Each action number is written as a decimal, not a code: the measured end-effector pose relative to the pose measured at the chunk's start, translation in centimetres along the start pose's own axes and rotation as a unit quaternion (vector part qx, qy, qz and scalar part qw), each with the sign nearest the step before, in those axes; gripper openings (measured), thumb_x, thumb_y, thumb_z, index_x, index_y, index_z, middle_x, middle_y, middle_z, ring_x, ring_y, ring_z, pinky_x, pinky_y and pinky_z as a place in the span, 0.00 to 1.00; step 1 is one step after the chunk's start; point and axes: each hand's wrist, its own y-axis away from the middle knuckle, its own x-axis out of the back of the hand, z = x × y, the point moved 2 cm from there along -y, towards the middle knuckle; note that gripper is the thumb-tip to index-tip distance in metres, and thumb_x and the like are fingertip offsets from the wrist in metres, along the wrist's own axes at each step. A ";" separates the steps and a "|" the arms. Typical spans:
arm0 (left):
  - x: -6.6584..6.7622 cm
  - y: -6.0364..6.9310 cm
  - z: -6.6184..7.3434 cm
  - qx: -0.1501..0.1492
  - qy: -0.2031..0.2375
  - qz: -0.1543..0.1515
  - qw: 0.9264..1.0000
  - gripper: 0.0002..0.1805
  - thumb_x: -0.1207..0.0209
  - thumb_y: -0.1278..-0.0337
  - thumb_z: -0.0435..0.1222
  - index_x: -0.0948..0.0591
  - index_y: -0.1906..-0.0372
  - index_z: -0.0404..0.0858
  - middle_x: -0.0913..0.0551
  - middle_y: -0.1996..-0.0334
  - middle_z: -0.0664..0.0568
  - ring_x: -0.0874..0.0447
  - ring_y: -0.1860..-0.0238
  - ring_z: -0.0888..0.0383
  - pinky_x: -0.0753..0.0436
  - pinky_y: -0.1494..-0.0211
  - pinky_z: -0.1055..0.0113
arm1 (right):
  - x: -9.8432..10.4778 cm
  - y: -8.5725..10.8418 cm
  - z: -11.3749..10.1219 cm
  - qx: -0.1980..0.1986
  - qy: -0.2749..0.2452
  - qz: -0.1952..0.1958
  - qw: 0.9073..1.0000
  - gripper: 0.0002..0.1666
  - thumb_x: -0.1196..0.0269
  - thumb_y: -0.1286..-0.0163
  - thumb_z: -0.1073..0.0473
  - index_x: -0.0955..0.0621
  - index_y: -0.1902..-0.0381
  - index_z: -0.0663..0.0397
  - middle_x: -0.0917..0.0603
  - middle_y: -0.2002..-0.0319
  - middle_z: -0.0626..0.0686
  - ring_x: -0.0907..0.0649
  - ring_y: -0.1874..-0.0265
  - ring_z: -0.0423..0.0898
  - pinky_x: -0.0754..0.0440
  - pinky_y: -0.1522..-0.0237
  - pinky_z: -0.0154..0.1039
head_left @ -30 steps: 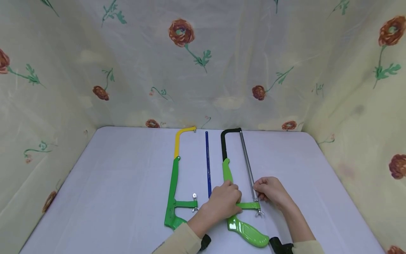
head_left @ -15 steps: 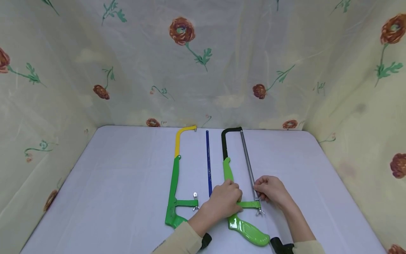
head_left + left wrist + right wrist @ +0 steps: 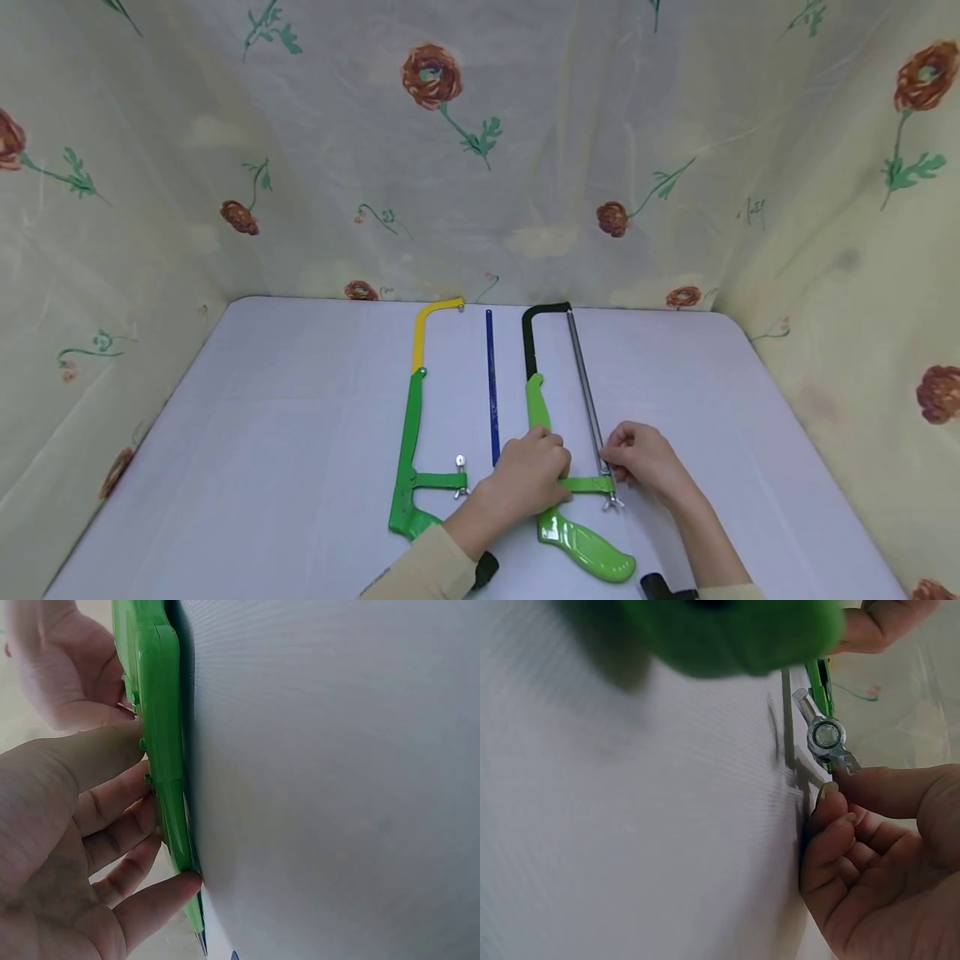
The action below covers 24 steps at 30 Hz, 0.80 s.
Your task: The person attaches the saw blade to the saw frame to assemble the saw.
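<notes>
A hacksaw with a light green handle [image 3: 592,552] and a black front bow [image 3: 528,333] lies flat on the table. Its grey blade [image 3: 585,379] runs from the bow's tip to the green crossbar [image 3: 585,485]. My left hand [image 3: 528,475] grips the green frame near the crossbar, with thumb and fingers on it in the left wrist view. My right hand [image 3: 645,458] pinches the blade near its lower end. Beside that hand, a silver wing nut [image 3: 826,735] sits on the crossbar's end. The fingertips partly hide the blade's end.
Left of this saw lies a second hacksaw frame [image 3: 408,433], green and yellow, its handle partly behind my left forearm. A blue blade [image 3: 492,383] lies between the two saws. Flower-printed curtains [image 3: 525,167] surround the white table [image 3: 300,467].
My right hand has shifted slightly down and right at the blade's lower end. The left hand and the saws keep their places.
</notes>
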 end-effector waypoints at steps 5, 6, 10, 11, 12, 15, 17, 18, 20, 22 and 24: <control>0.0 0.0 0.0 -0.002 0.004 0.001 1.000 0.12 0.28 0.51 0.52 0.13 0.68 0.51 0.17 0.63 0.63 0.28 0.58 0.64 0.29 0.70 0.74 | 0.0 0.3 0.1 0.003 -0.007 -0.009 1.000 0.07 0.35 0.37 0.64 0.23 0.68 0.63 0.24 0.80 0.50 0.24 0.80 0.44 0.25 0.78 0.36; 0.0 0.0 -0.1 -0.003 0.004 0.001 1.000 0.12 0.28 0.51 0.52 0.13 0.67 0.51 0.17 0.63 0.62 0.28 0.58 0.63 0.29 0.70 0.74 | 0.0 0.4 0.1 0.003 -0.008 -0.010 1.000 0.07 0.35 0.37 0.64 0.23 0.68 0.63 0.24 0.80 0.50 0.24 0.80 0.44 0.25 0.78 0.36; 0.1 0.1 0.0 -0.005 0.007 0.003 1.000 0.12 0.28 0.52 0.52 0.13 0.68 0.51 0.17 0.63 0.62 0.28 0.58 0.63 0.29 0.70 0.74 | 0.1 0.7 0.1 -0.003 -0.015 -0.015 1.000 0.07 0.35 0.38 0.64 0.22 0.68 0.62 0.24 0.81 0.49 0.24 0.80 0.44 0.24 0.78 0.36; 0.2 0.2 0.0 -0.005 0.007 0.003 1.000 0.12 0.28 0.51 0.52 0.13 0.68 0.51 0.17 0.63 0.62 0.28 0.58 0.63 0.29 0.70 0.74 | 0.2 0.8 0.1 -0.001 -0.016 -0.019 1.000 0.07 0.35 0.38 0.64 0.22 0.68 0.62 0.24 0.81 0.49 0.24 0.80 0.44 0.24 0.77 0.36; 0.2 0.2 0.0 -0.005 0.009 0.003 1.000 0.12 0.28 0.52 0.52 0.13 0.68 0.51 0.17 0.63 0.62 0.28 0.58 0.63 0.29 0.70 0.74 | 0.2 0.9 0.1 -0.002 -0.018 -0.021 1.000 0.07 0.35 0.38 0.64 0.22 0.68 0.62 0.25 0.81 0.49 0.25 0.80 0.44 0.25 0.77 0.36; 0.2 0.2 0.0 -0.005 0.011 0.002 1.000 0.11 0.28 0.52 0.51 0.13 0.68 0.50 0.17 0.63 0.62 0.28 0.58 0.63 0.29 0.70 0.74 | 0.4 1.1 0.1 -0.001 -0.018 -0.035 0.999 0.06 0.36 0.38 0.64 0.22 0.69 0.62 0.25 0.81 0.49 0.26 0.80 0.44 0.25 0.77 0.35; 0.2 0.2 0.0 -0.004 0.011 0.001 1.000 0.11 0.28 0.51 0.51 0.13 0.67 0.50 0.17 0.63 0.62 0.28 0.57 0.63 0.29 0.70 0.73 | 0.6 1.2 0.1 0.002 -0.013 -0.050 0.999 0.07 0.35 0.38 0.62 0.22 0.71 0.62 0.25 0.82 0.49 0.26 0.80 0.44 0.26 0.77 0.35; 0.2 0.2 0.0 -0.004 0.011 0.001 1.000 0.11 0.28 0.51 0.51 0.13 0.67 0.50 0.17 0.63 0.62 0.28 0.57 0.63 0.29 0.70 0.73 | 0.7 1.2 0.1 0.001 -0.012 -0.056 0.998 0.08 0.35 0.38 0.62 0.21 0.72 0.61 0.26 0.83 0.48 0.27 0.81 0.43 0.27 0.77 0.35; 0.3 0.2 0.0 -0.005 0.010 0.001 1.000 0.11 0.28 0.51 0.51 0.13 0.67 0.50 0.16 0.63 0.62 0.27 0.57 0.63 0.29 0.70 0.74 | 0.8 1.4 0.2 0.003 -0.008 -0.073 0.997 0.11 0.35 0.37 0.60 0.21 0.75 0.61 0.25 0.84 0.47 0.27 0.82 0.43 0.27 0.78 0.35; 0.2 0.1 0.0 -0.005 0.009 0.001 1.000 0.11 0.28 0.51 0.51 0.13 0.67 0.50 0.16 0.63 0.62 0.27 0.57 0.63 0.29 0.70 0.74 | 1.0 1.5 0.2 0.008 -0.005 -0.092 0.996 0.14 0.35 0.37 0.59 0.21 0.78 0.62 0.25 0.85 0.47 0.28 0.83 0.43 0.28 0.79 0.35; 0.2 0.1 0.0 -0.006 0.009 0.000 1.000 0.11 0.28 0.51 0.51 0.13 0.67 0.50 0.16 0.63 0.62 0.27 0.57 0.63 0.29 0.70 0.74 | 1.1 1.7 0.3 0.014 -0.004 -0.109 0.994 0.15 0.35 0.36 0.58 0.20 0.79 0.63 0.25 0.85 0.47 0.28 0.83 0.42 0.27 0.79 0.35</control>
